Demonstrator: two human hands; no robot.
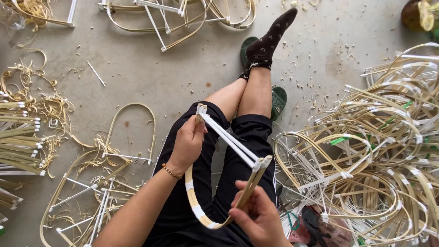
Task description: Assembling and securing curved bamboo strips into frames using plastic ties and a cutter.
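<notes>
I sit on the floor with a curved bamboo frame (pixel 197 211) over my lap. It is a bent strip bound with white tape, closed across the top by white sticks (pixel 228 137). My left hand (pixel 188 142) grips the frame's upper left end, where the sticks meet the bamboo. My right hand (pixel 257 214) holds the lower right end of the strip near its taped tip. Black trousers and crossed legs, with a dark dotted sock (pixel 270 36), lie under the frame.
A big heap of finished bamboo frames (pixel 384 151) fills the right side. More frames (pixel 98 183) lie at my left, and others (pixel 178 18) at the top. Bundled bamboo strips (pixel 18 137) and shavings sit at far left. Green slippers (pixel 278 98) rest by my feet.
</notes>
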